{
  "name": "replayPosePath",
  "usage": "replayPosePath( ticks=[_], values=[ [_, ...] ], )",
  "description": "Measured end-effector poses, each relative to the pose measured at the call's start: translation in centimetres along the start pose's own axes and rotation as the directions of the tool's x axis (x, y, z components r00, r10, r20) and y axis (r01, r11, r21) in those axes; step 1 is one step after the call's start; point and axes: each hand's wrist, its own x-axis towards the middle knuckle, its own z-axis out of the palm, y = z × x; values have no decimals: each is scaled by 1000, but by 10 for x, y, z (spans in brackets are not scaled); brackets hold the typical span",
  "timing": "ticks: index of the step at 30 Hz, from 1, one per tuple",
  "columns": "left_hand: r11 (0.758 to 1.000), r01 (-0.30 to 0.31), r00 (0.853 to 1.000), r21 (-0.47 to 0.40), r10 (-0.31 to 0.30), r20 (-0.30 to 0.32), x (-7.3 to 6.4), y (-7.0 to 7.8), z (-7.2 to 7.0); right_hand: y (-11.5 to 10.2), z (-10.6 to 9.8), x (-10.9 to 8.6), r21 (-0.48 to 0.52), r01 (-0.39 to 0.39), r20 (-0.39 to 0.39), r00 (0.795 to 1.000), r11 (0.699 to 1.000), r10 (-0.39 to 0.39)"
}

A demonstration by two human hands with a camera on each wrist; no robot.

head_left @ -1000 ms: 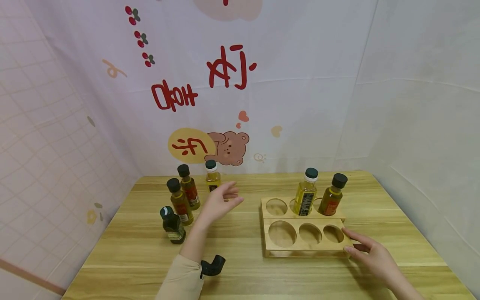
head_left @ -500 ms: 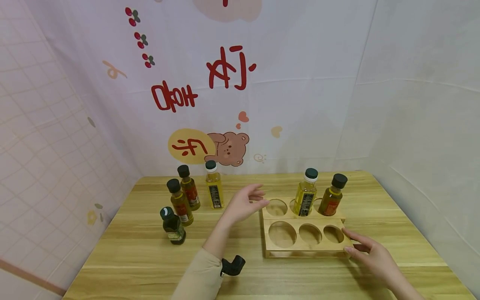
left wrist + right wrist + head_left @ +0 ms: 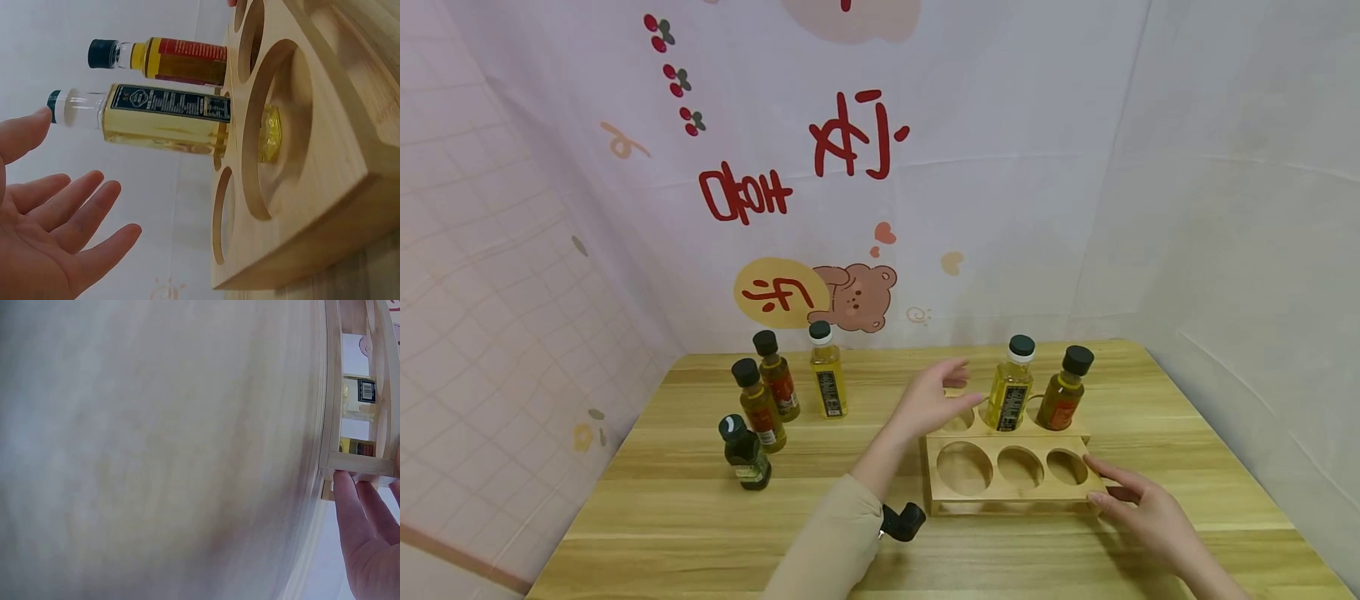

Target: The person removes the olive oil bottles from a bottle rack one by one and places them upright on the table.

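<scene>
A wooden two-tier bottle rack (image 3: 992, 486) with round holes stands right of centre on the table. In its back row sit a clear oil bottle (image 3: 1011, 396) with a dark green cap and a darker bottle (image 3: 1062, 400) with a black cap and red label. My left hand (image 3: 934, 400) hovers over the back-left hole, holding nothing; in the left wrist view its fingers (image 3: 94, 215) are spread, and the thumb overlaps the clear bottle's cap. My right hand (image 3: 1142, 504) grips the rack's front right corner, and its fingertips (image 3: 350, 487) touch the end.
On the table's left stand a small dark green bottle (image 3: 747, 454), two red-labelled bottles (image 3: 763, 417) (image 3: 780, 387) with black caps, and a second clear oil bottle (image 3: 829, 379). A printed cloth (image 3: 1000, 208) hangs behind the table.
My left hand has moved right, from in front of the left clear oil bottle to over the rack's back-left hole. The right hand stays at the rack's corner.
</scene>
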Motion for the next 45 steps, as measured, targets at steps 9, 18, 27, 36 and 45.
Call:
replayPosePath(
  ticks=[9,18,27,36,45],
  values=[
    [999,-6,1000,-39,6,-23,20,6,16,-1,-1,1,-15,16,-10,1000,1000,-16],
    [999,1,999,-48,-3,-51,33,13,28,1,0,1,3,23,-11,1000,1000,-22],
    [996,-3,997,-92,-4,-75,41,17,37,2,-1,1,-27,8,-13,1000,1000,-8],
    [991,-1,992,-135,-16,-126,47,13,46,2,2,2,-18,39,-33,999,999,-39],
    [985,-21,989,-169,-4,-150,51,16,49,2,2,2,-12,31,-27,999,999,-32]
  ],
)
